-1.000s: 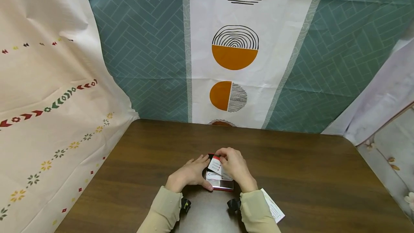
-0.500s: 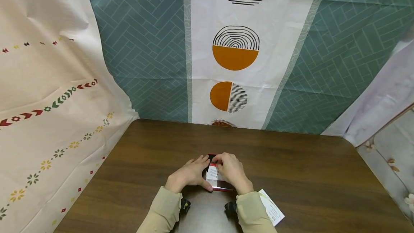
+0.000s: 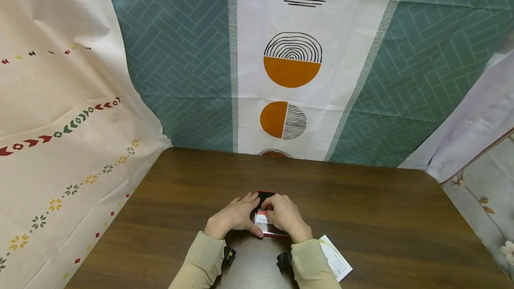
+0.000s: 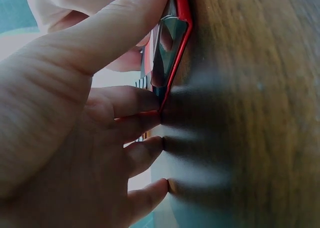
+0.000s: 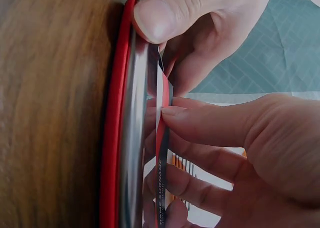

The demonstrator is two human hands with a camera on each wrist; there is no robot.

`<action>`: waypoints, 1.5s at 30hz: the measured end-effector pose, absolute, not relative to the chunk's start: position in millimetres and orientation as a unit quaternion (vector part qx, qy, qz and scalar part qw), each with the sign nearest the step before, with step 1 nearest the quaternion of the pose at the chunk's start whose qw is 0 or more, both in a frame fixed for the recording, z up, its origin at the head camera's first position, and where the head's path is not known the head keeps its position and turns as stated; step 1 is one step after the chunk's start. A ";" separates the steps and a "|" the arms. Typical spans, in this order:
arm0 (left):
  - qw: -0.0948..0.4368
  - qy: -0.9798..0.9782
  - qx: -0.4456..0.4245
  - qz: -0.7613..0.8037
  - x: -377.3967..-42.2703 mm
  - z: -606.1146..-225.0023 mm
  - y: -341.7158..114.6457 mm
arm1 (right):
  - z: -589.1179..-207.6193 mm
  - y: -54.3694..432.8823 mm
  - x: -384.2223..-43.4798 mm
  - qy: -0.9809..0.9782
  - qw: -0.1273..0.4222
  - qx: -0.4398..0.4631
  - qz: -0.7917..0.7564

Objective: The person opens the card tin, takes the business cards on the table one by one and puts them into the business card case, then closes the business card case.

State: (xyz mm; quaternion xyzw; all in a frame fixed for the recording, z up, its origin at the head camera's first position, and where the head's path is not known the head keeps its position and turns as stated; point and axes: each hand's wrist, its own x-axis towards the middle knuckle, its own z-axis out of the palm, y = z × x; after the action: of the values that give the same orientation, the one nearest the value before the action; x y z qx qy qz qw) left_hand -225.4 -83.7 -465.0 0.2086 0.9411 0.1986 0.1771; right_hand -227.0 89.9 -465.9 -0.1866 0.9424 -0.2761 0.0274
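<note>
A red-edged card case (image 3: 263,196) with a dark inside and shiny metal parts lies open on the table. My left hand (image 3: 234,217) holds its left side, the thumb at the near edge and the other fingers spread toward the far side. Over the case, my right hand (image 3: 286,214) pinches a red, white and black business card (image 5: 162,138) printed "NAME SURNAME". In the right wrist view the card stands close to the metal rim, right of the red edge (image 5: 114,123). My right hand hides much of the case.
A loose white printed card (image 3: 336,258) lies on the brown table (image 3: 373,217), beside my right sleeve. Patterned cloths (image 3: 192,57) hang behind and at both sides of the table.
My right hand has moved down and slightly left with the card, toward the near part of the case. More of the case's far dark part shows. My left hand has stayed put.
</note>
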 end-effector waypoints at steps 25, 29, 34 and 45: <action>0.170 0.939 0.216 0.207 -224.8 -464.7 -83.4 | -464.2 88.0 -216.9 0.949 0.023 -0.205 -0.237; 0.170 0.938 0.217 0.208 -225.1 -464.2 -83.9 | -464.0 85.6 -214.8 0.954 0.012 -0.204 -0.221; 0.173 0.939 0.211 0.208 -225.3 -463.7 -85.4 | -462.5 83.4 -211.2 0.955 0.005 -0.209 -0.211; 0.167 0.940 0.218 0.200 -226.7 -466.8 -84.6 | -440.3 105.3 -201.1 0.952 0.016 -0.185 -0.243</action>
State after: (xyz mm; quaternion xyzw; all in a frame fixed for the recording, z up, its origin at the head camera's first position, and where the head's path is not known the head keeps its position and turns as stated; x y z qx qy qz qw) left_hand -226.7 -84.6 -466.8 0.2182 0.9405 0.1999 0.1672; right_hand -201.1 105.3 -440.3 -0.1845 0.9523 -0.2427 0.0159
